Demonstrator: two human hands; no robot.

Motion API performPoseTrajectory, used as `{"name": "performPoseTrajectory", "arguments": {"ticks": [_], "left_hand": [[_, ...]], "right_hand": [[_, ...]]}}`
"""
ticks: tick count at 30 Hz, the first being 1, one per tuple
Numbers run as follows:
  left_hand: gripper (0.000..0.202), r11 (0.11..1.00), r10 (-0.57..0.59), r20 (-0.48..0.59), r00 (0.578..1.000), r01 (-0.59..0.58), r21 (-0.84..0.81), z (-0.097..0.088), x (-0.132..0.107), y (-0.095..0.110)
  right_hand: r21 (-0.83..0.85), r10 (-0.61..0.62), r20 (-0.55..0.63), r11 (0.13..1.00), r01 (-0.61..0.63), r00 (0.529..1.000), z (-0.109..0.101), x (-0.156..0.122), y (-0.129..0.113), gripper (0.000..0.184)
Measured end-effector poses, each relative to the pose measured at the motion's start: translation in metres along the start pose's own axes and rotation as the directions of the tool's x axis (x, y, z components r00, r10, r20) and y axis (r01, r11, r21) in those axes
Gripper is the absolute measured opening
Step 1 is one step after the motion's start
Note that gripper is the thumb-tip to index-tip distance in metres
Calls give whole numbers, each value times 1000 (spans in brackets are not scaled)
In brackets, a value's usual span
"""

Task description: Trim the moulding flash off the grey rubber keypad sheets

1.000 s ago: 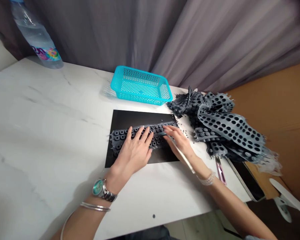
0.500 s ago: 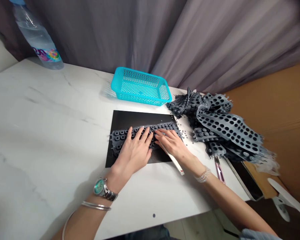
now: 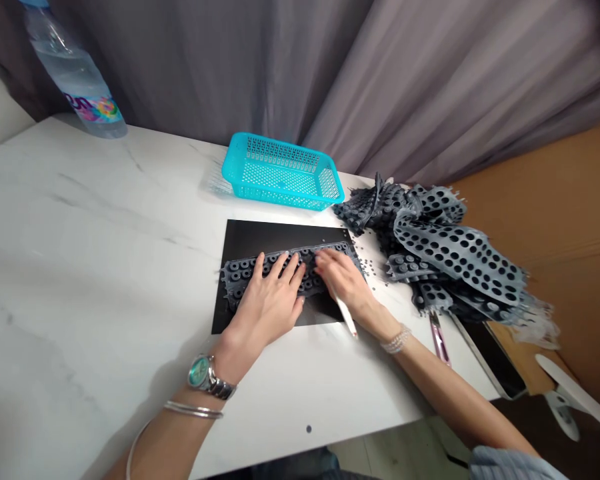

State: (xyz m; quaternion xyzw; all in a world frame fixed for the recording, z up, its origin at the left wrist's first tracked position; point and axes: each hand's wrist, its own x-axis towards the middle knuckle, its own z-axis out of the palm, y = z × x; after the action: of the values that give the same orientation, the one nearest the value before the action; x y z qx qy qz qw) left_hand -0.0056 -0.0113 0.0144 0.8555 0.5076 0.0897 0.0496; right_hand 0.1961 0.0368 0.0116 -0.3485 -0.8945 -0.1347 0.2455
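Grey rubber button strip (image 3: 240,277) lies lengthwise on black sheet (image 3: 285,239), sheet on white marble table (image 3: 105,220). Left hand (image 3: 267,300) open, fingers spread, pressing flat on strip. Right hand (image 3: 343,280) half curled on strip's right end, holding slim white stylus (image 3: 346,317), its end pointing toward person. Loose grey rubber bits (image 3: 370,263) scattered just right of sheet. Heap of perforated grey rubber sheets (image 3: 460,253) further right. Teal plastic basket (image 3: 280,177) behind sheet.

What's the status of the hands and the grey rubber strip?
Left hand flat on grey rubber strip. Right hand on strip, holding white stick. Loose grey bits beside black mat.
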Motion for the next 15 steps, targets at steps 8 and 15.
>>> {"name": "performPoseTrajectory", "arguments": {"ticks": [8,15], "left_hand": [[53,1000,14,-10,1000,-14,25,-2,0,0],[53,996,79,-77,994,-76,46,-4,3,-1]], "right_hand": [[103,346,-69,935,-338,936,-2,-33,22,17],[92,77,90,992,-85,993,-1,-20,15,15]]}}
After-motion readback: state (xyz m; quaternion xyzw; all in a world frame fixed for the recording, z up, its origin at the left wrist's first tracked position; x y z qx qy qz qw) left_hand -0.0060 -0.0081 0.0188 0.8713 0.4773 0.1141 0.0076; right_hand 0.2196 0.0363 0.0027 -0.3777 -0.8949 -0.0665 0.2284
